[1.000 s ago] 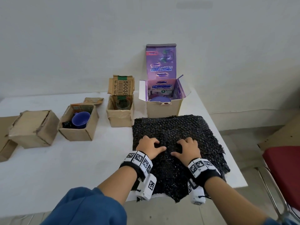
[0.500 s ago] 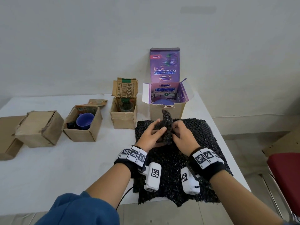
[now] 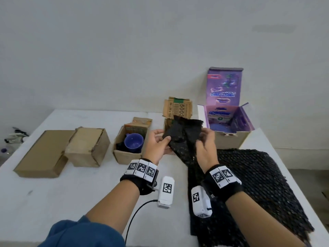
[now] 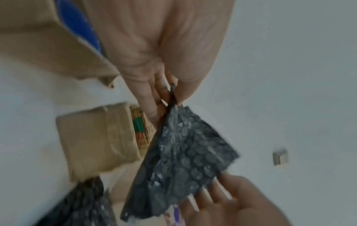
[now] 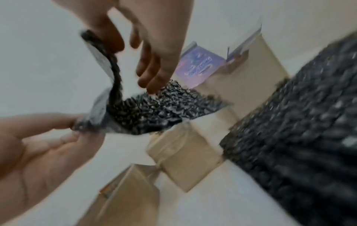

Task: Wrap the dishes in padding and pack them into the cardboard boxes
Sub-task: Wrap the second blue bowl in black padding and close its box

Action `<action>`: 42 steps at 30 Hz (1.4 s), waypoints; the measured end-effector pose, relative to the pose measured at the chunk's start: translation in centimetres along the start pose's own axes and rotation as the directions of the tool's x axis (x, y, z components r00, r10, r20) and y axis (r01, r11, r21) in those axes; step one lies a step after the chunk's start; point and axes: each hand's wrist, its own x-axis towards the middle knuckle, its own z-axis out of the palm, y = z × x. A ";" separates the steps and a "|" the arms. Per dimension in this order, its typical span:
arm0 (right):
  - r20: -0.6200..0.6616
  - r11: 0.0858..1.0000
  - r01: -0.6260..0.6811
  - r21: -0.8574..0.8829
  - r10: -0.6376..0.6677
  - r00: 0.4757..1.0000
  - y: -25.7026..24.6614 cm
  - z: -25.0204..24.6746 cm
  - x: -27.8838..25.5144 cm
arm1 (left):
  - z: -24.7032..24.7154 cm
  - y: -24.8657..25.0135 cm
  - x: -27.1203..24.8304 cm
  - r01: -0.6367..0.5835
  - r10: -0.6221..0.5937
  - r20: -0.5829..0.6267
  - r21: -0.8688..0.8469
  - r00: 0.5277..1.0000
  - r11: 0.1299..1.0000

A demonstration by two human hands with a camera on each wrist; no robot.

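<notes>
My two hands hold one sheet of black bubble wrap (image 3: 183,132) up above the table, in front of the small open carton (image 3: 178,108). My left hand (image 3: 162,138) pinches its left edge between thumb and fingers, seen close in the left wrist view as the bubble wrap (image 4: 185,152) hanging from that pinch. My right hand (image 3: 199,139) grips the right edge. The sheet's tail hangs down towards the pile of black bubble wrap (image 3: 249,175) on the table. A blue cup (image 3: 133,142) sits in an open cardboard box (image 3: 124,155).
A purple open box (image 3: 229,138) with a blue dish (image 3: 220,127) inside stands at the back right. A closed cardboard box (image 3: 87,147) and a flat carton (image 3: 41,154) lie to the left. The white table (image 3: 53,193) ends near me and at the right.
Both hands pressed on the pile one second ago, then pinched up a sheet. Now they hold it higher and further left, spread between them.
</notes>
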 end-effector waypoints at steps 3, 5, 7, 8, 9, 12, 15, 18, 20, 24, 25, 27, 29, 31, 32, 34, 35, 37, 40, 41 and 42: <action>-0.206 0.990 0.093 0.107 -0.069 0.976 -1.4 4.1 0.5 | -4.2 1.8 2.0 -0.112 0.119 -0.032 0.170 0.992 0.979; -0.095 0.965 0.216 -0.149 -0.231 0.968 -2.1 6.4 0.8 | -6.6 2.8 3.6 -0.142 0.148 -0.015 0.219 0.989 0.965; 0.145 0.860 0.291 -0.419 -0.253 0.957 -2.5 8.7 1.2 | -8.7 3.6 5.1 -0.136 0.136 0.015 0.199 0.991 0.971; 0.247 0.804 0.306 -0.509 -0.204 0.947 -2.4 9.9 1.4 | -9.5 3.9 5.7 -0.130 0.126 0.030 0.185 0.992 0.974; 0.324 0.761 0.318 -0.566 -0.149 0.934 -2.4 11.1 1.6 | -10.3 4.3 6.2 -0.121 0.115 0.046 0.166 0.992 0.979; 0.403 0.771 0.285 -0.569 -0.040 0.914 -1.9 14.2 2.5 | -12.1 5.1 7.8 -0.112 0.105 0.069 0.097 0.992 0.989; 0.382 0.876 0.205 -0.435 -0.027 0.924 -2.1 16.3 3.5 | -13.4 5.7 9.3 -0.204 0.188 0.103 0.167 0.977 0.965; 0.289 0.941 0.113 -0.320 -0.016 0.957 -2.5 17.9 4.3 | -14.5 5.9 10.4 -0.368 0.275 0.256 0.471 0.927 0.801; 0.203 0.946 0.077 -0.314 -0.013 0.979 -2.3 18.7 5.0 | -15.1 5.3 10.8 -0.381 0.215 0.346 0.542 0.913 0.749; 0.117 0.920 0.019 -0.391 0.029 0.993 -0.7 19.7 6.1 | -16.0 3.6 11.4 -0.453 0.145 0.507 0.562 0.850 0.692; 0.130 0.916 0.013 -0.401 0.042 0.991 -0.3 19.9 6.2 | -16.1 3.1 11.6 -0.466 0.156 0.511 0.564 0.845 0.681; 0.185 0.927 -0.005 -0.374 0.080 0.979 0.1 19.9 6.2 | -16.0 2.2 12.1 -0.440 0.178 0.453 0.578 0.874 0.687; 0.252 0.920 0.028 -0.390 0.078 0.965 0.2 19.5 5.8 | -15.7 1.2 12.6 -0.381 0.179 0.364 0.621 0.914 0.684; 0.274 0.872 0.078 -0.483 0.066 0.959 0.5 19.0 5.2 | -15.3 0.5 13.1 -0.334 0.164 0.309 0.654 0.937 0.679; 0.270 0.836 0.089 -0.542 0.074 0.960 0.6 18.8 4.7 | -15.1 0.2 13.3 -0.349 0.174 0.315 0.673 0.933 0.652; 0.278 0.766 0.093 -0.636 0.115 0.954 1.2 18.6 3.6 | -14.7 -0.3 13.8 -0.439 0.224 0.381 0.717 0.897 0.541; 0.294 0.747 0.075 -0.660 0.165 0.941 1.5 18.6 3.1 | -14.6 -0.7 14.0 -0.472 0.236 0.410 0.735 0.881 0.486; 0.339 0.746 0.034 -0.665 0.262 0.903 2.2 18.6 2.5 | -14.5 -1.3 14.3 -0.502 0.240 0.441 0.755 0.865 0.422; 0.360 0.767 0.005 -0.642 0.296 0.885 2.5 18.4 2.4 | -14.6 -2.2 14.7 -0.565 0.233 0.515 0.747 0.825 0.351; 0.363 0.770 0.004 -0.638 0.296 0.883 2.5 18.4 2.5 | -14.6 -2.4 14.9 -0.583 0.225 0.538 0.749 0.813 0.315; 0.368 0.771 0.005 -0.637 0.298 0.881 2.5 18.3 2.5 | -14.6 -2.5 15.0 -0.598 0.212 0.559 0.756 0.802 0.267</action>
